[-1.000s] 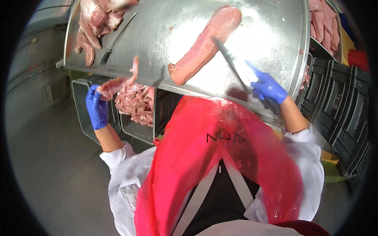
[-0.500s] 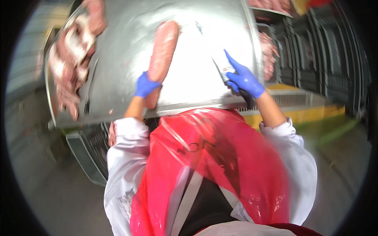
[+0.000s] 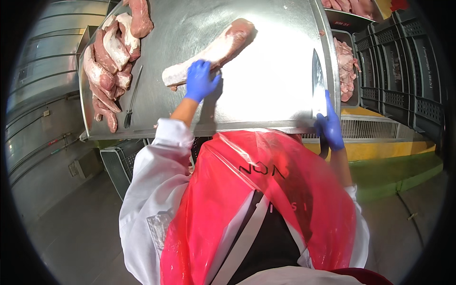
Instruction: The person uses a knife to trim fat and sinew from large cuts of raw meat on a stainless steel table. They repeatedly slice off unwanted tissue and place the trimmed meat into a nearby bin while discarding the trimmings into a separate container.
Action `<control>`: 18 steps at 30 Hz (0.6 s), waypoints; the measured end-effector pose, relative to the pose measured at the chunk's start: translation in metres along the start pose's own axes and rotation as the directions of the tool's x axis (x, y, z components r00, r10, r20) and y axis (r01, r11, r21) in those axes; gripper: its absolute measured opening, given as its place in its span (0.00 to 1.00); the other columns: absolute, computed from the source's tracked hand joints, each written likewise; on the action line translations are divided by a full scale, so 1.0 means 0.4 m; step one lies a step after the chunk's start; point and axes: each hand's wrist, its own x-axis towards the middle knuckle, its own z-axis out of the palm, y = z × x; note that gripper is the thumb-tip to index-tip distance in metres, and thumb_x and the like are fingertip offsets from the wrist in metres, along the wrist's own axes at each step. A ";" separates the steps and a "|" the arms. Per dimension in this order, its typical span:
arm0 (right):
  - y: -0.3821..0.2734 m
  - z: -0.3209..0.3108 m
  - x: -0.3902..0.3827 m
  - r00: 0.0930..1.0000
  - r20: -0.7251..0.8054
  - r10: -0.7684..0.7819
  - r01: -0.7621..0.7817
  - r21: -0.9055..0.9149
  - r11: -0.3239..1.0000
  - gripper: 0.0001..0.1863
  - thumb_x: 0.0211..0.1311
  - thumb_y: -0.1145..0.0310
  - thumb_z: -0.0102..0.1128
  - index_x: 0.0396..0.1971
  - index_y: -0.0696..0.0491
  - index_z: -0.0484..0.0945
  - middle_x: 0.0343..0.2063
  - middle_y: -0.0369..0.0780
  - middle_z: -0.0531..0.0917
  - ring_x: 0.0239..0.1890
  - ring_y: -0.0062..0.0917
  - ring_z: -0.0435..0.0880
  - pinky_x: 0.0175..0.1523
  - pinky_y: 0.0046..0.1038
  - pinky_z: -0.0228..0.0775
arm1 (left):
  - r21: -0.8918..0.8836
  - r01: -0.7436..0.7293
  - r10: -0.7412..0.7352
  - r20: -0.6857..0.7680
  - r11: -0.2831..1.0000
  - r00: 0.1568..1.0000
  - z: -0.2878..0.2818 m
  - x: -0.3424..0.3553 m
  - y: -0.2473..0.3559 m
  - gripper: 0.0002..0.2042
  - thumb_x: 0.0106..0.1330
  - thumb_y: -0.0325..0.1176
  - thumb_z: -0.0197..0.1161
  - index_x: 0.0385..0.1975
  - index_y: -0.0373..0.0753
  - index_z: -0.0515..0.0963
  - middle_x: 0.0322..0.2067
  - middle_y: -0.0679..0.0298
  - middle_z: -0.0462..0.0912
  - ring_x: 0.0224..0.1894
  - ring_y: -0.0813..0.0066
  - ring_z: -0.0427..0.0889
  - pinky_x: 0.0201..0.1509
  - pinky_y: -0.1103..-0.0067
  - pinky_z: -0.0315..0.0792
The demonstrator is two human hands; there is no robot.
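left hand (image 3: 200, 81) grips meat (image 3: 227, 43), right hand (image 3: 330, 129) a knife (image 3: 317, 73); grey crate (image 3: 343, 36) holds pink pieces (image 3: 346, 69).

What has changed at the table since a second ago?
The left hand let go of a meat strip and is on the long meat piece, now farther from the table's front edge. The right hand, still gripping the knife, moved right. Unchanged: black-handled rod and meat pile at left.

On table (image 3: 166, 42): meat pile (image 3: 109, 69) at left, rod (image 3: 135, 92) just right of it, long cut (image 3: 232, 38) midway under left hand (image 3: 200, 80), knife (image 3: 317, 71) in right hand (image 3: 329, 127) at right; off to right, trimmings (image 3: 345, 71) in bin (image 3: 349, 40), crates (image 3: 399, 71) beyond.
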 end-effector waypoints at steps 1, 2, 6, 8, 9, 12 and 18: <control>0.002 0.008 0.019 1.000 -0.020 -0.014 0.013 -0.012 1.000 0.45 0.65 0.79 0.49 0.80 0.41 0.45 0.24 0.30 0.71 0.18 0.11 0.65 0.22 0.17 0.60 | -0.001 -0.018 0.018 -0.054 1.000 0.998 0.019 0.048 0.037 0.28 0.55 0.47 0.71 0.52 0.38 0.75 0.48 0.49 0.77 0.53 0.46 0.75 0.58 0.56 0.69; -0.017 0.017 0.037 1.000 -0.005 -0.012 0.012 -0.062 0.998 0.45 0.64 0.78 0.49 0.80 0.41 0.44 0.22 0.30 0.71 0.18 0.12 0.66 0.23 0.18 0.62 | -0.010 -0.039 0.038 -0.109 0.999 0.993 0.045 0.096 0.074 0.32 0.54 0.49 0.72 0.56 0.39 0.72 0.51 0.49 0.75 0.55 0.47 0.73 0.60 0.55 0.68; -0.100 0.061 0.095 1.000 -0.004 0.026 -0.026 -0.132 0.991 0.45 0.64 0.76 0.49 0.80 0.37 0.44 0.17 0.29 0.69 0.17 0.13 0.68 0.24 0.20 0.65 | 0.178 -0.097 0.103 -0.024 0.979 0.994 0.115 0.285 0.200 0.26 0.56 0.47 0.70 0.51 0.40 0.75 0.45 0.53 0.78 0.53 0.51 0.76 0.58 0.62 0.70; -0.097 0.066 0.137 1.000 -0.014 -0.017 0.015 -0.121 0.993 0.45 0.64 0.77 0.49 0.80 0.37 0.45 0.17 0.29 0.69 0.17 0.13 0.68 0.24 0.20 0.65 | 0.348 -0.088 0.072 0.059 0.933 0.996 0.187 0.353 0.196 0.21 0.56 0.42 0.69 0.47 0.38 0.77 0.40 0.55 0.80 0.48 0.54 0.79 0.54 0.67 0.74; -0.081 0.062 0.158 0.996 -0.014 -0.092 0.090 -0.099 0.991 0.45 0.65 0.76 0.50 0.80 0.38 0.46 0.17 0.30 0.70 0.17 0.14 0.69 0.23 0.21 0.65 | 0.365 -0.068 0.068 0.012 0.928 0.998 0.184 0.374 0.200 0.15 0.58 0.36 0.66 0.42 0.37 0.80 0.36 0.53 0.83 0.45 0.54 0.83 0.51 0.69 0.77; -0.066 0.059 0.189 0.986 -0.019 -0.163 0.162 -0.055 0.985 0.44 0.66 0.76 0.51 0.80 0.38 0.45 0.17 0.31 0.71 0.17 0.14 0.70 0.23 0.21 0.67 | -0.206 0.163 -0.165 0.006 0.965 0.986 0.150 0.418 0.171 0.14 0.58 0.35 0.64 0.41 0.35 0.81 0.39 0.47 0.85 0.46 0.52 0.85 0.51 0.66 0.78; -0.046 0.098 0.274 0.998 0.007 -0.064 0.064 -0.037 0.997 0.35 0.66 0.72 0.53 0.72 0.43 0.55 0.21 0.33 0.75 0.19 0.15 0.73 0.25 0.21 0.69 | -0.398 0.444 -0.395 0.201 0.803 0.896 0.063 0.417 0.080 0.16 0.55 0.37 0.65 0.37 0.31 0.82 0.34 0.45 0.87 0.38 0.53 0.87 0.44 0.68 0.79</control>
